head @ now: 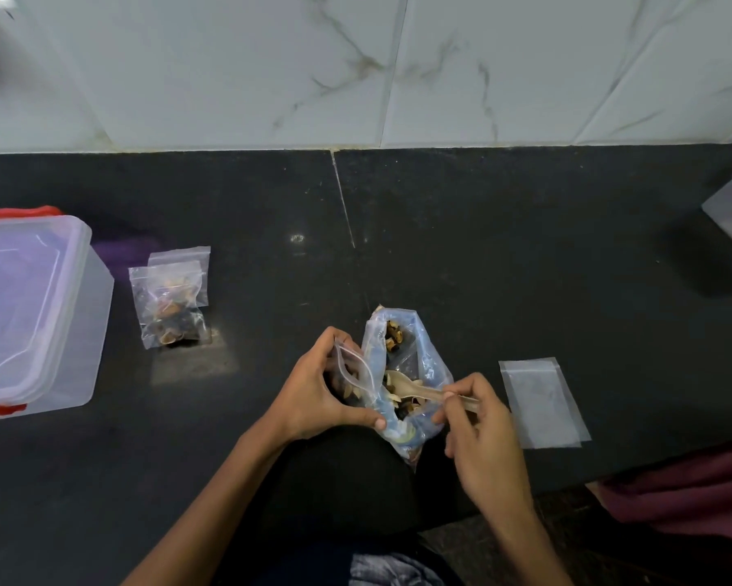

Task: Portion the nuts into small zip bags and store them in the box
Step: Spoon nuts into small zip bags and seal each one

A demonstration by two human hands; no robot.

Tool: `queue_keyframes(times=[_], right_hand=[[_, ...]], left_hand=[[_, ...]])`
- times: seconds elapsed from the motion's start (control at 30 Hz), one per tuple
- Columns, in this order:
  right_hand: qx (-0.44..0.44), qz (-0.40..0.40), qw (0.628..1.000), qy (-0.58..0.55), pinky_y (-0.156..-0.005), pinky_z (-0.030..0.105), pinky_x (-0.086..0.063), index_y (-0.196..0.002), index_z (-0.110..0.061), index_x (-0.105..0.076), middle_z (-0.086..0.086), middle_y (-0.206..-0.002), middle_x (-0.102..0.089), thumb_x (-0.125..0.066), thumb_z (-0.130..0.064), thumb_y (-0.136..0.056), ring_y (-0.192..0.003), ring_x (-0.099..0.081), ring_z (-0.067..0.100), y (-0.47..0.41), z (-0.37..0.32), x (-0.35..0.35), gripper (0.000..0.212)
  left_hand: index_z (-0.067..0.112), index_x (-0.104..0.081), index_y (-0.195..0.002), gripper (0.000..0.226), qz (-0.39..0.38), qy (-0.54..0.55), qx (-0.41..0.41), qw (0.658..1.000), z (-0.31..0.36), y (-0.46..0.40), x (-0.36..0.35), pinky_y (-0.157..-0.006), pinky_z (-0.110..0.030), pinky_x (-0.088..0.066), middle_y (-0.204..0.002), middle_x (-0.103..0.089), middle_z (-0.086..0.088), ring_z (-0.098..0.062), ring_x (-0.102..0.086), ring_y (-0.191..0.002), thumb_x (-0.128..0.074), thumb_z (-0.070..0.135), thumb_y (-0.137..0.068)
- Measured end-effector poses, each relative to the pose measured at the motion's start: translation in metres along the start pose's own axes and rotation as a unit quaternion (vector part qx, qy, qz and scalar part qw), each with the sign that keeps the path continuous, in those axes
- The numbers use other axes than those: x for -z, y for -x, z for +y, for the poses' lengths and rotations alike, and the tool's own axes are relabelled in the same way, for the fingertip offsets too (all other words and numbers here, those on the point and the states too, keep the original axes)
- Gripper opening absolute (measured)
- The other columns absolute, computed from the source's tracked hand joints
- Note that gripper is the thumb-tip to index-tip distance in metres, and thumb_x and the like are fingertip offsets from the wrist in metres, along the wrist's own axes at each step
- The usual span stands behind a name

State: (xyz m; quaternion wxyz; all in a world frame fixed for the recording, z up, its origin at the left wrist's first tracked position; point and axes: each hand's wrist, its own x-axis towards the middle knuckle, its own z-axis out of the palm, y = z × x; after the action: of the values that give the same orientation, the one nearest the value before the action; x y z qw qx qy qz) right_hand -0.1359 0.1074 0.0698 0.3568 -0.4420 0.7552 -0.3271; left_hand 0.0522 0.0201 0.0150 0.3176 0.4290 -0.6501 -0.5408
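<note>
The left hand (pixel 313 387) pinches a small zip bag (pixel 353 374) open beside the nut bag (pixel 402 374) on the desk (pixel 482 247), so the right hand's (pixel 478 433) spoon (pixel 415 389) travels little.

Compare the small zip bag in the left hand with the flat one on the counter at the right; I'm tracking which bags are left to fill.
The zip bag in the left hand is held up with its mouth open and some nuts inside; the flat zip bag on the counter lies empty and untouched. The held one bulges, the other is flat. Both are small, clear zip bags.
</note>
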Motion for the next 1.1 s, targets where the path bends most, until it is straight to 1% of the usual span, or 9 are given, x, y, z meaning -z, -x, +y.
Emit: queue_keyframes(times=[0.07,0.1,0.23,0.33,0.53,0.7,0.77,0.83,1.1], right_hand=[[0.073,-0.018,0.99,0.117,-0.043,0.023,-0.04,-0.082,-0.029,-0.05,0.004,-0.064,-0.061,-0.046,-0.026,-0.094,-0.047,-0.053,0.011,0.002,-0.004,0.011,0.013],[0.084,-0.023,0.988,0.13,-0.043,0.023,-0.039,-0.081,-0.029,-0.05,0.004,-0.063,-0.061,-0.046,-0.027,-0.093,-0.047,-0.052,0.011,0.002,-0.005,0.015,0.013],[-0.019,-0.024,1.0,0.002,-0.044,0.026,-0.041,-0.085,-0.018,-0.056,0.001,-0.066,-0.064,-0.049,-0.019,-0.096,-0.043,-0.049,0.009,-0.004,0.0,0.015,0.013],[-0.107,0.0,0.989,-0.106,-0.039,0.02,-0.037,-0.088,-0.01,-0.057,0.003,-0.064,-0.066,-0.049,-0.012,-0.096,-0.037,-0.045,0.01,-0.007,0.003,0.004,0.012],[-0.185,0.04,0.955,-0.229,-0.032,0.014,-0.028,-0.094,-0.007,-0.057,0.005,-0.071,-0.07,-0.046,-0.013,-0.098,-0.032,-0.041,0.006,-0.003,-0.003,-0.018,0.013],[-0.185,0.082,0.948,-0.247,-0.032,0.015,-0.028,-0.094,-0.011,-0.058,0.002,-0.068,-0.069,-0.047,-0.014,-0.097,-0.033,-0.04,0.007,0.003,0.001,-0.013,0.012],[-0.183,0.091,0.945,-0.255,-0.032,0.015,-0.027,-0.092,-0.012,-0.058,0.0,-0.064,-0.069,-0.047,-0.013,-0.097,-0.033,-0.04,0.007,0.005,0.002,-0.009,0.013],[-0.183,0.095,0.943,-0.262,-0.031,0.016,-0.026,-0.092,-0.012,-0.059,-0.001,-0.064,-0.069,-0.046,-0.013,-0.098,-0.033,-0.04,0.008,0.006,0.004,-0.007,0.014],[-0.165,0.106,0.94,-0.279,-0.031,0.016,-0.025,-0.093,-0.014,-0.059,-0.004,-0.063,-0.068,-0.046,-0.015,-0.097,-0.034,-0.04,0.006,0.014,-0.005,0.004,0.014]], left_hand=[[0.012,-0.05,-0.099,0.073,0.006,0.003,-0.002,1.0,0.0,0.0,0.0,-0.077,-0.046,-0.055,-0.099,-0.064,0.001,-0.02,-0.066,-0.09,-0.096,0.027,-0.045],[0.012,-0.05,-0.099,0.072,0.007,0.004,-0.003,1.0,0.0,0.0,0.0,-0.077,-0.046,-0.055,-0.099,-0.064,0.0,-0.02,-0.066,-0.09,-0.095,0.026,-0.045],[0.012,-0.05,-0.099,0.07,0.01,0.003,-0.006,1.0,-0.001,-0.001,0.0,-0.074,-0.05,-0.054,-0.098,-0.064,0.001,-0.022,-0.066,-0.088,-0.095,0.029,-0.047],[0.014,-0.05,-0.099,0.071,0.006,0.002,-0.008,1.0,-0.001,-0.001,0.0,-0.073,-0.052,-0.054,-0.1,-0.063,0.0,-0.023,-0.066,-0.089,-0.093,0.033,-0.047],[0.014,-0.051,-0.099,0.069,0.006,0.003,-0.012,1.0,0.001,0.001,0.0,-0.075,-0.041,-0.057,-0.099,-0.064,0.003,-0.018,-0.066,-0.09,-0.093,0.031,-0.047],[0.014,-0.052,-0.097,0.057,0.045,0.009,-0.033,0.998,0.002,0.002,-0.004,-0.072,-0.044,-0.055,-0.094,-0.063,0.0,-0.022,-0.065,-0.084,-0.086,0.04,-0.06],[0.013,-0.053,-0.096,0.053,0.062,0.007,-0.04,0.997,0.003,0.003,-0.006,-0.072,-0.04,-0.054,-0.091,-0.063,0.001,-0.02,-0.064,-0.082,-0.082,0.041,-0.063],[0.013,-0.053,-0.096,0.05,0.073,0.01,-0.043,0.996,0.003,0.003,-0.008,-0.071,-0.034,-0.055,-0.09,-0.064,0.003,-0.017,-0.065,-0.082,-0.08,0.039,-0.064],[0.015,-0.052,-0.098,0.043,0.115,-0.001,-0.074,0.991,0.002,0.003,-0.011,-0.069,-0.036,-0.055,-0.087,-0.062,0.006,-0.019,-0.064,-0.078,-0.077,0.034,-0.068]])
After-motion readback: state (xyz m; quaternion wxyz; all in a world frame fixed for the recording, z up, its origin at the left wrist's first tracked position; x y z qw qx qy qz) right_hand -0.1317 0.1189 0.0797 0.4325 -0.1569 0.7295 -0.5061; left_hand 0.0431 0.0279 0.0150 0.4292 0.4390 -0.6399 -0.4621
